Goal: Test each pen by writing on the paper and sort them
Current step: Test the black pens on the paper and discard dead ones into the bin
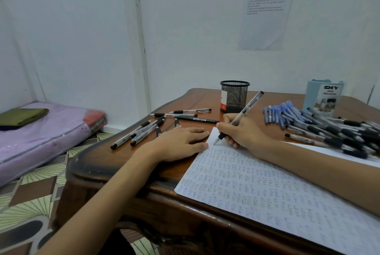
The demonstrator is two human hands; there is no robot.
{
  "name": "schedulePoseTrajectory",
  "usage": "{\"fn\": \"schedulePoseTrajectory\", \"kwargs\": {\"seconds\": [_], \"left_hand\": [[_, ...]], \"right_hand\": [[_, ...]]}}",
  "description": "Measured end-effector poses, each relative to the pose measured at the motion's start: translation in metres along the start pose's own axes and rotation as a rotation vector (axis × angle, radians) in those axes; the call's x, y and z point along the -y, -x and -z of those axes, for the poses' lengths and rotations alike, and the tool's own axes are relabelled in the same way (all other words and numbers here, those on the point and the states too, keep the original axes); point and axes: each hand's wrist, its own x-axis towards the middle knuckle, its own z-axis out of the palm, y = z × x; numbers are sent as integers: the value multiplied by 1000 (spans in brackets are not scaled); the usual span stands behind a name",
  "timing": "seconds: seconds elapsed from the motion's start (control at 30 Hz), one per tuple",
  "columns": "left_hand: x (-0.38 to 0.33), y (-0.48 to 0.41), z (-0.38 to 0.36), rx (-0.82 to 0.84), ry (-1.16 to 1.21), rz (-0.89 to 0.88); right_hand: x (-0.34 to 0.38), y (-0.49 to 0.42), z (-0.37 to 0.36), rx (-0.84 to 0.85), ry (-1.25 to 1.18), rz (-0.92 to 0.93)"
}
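Pinching a pen, right hand writes on the paper corner — left hand flat alongside.

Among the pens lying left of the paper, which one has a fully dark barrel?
The dark pen lying nearest the mesh cup; the others there have clear barrels.

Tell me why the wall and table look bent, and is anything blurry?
Head view: the wide lens bows the wall corner and table edge. Head view: light is soft and even, with a faint shadow under the left hand. Head view: the pen in the right hand looks sharp, but the sheet on the wall is too blurred to read.
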Motion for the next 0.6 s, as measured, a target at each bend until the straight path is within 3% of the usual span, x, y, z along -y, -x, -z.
{"fn": "schedulePoseTrajectory", "kwargs": {"seconds": [0.6], "left_hand": [[-2,1,0,-9,-15,2]], "right_hand": [[0,1,-1,-59,34,64]]}}
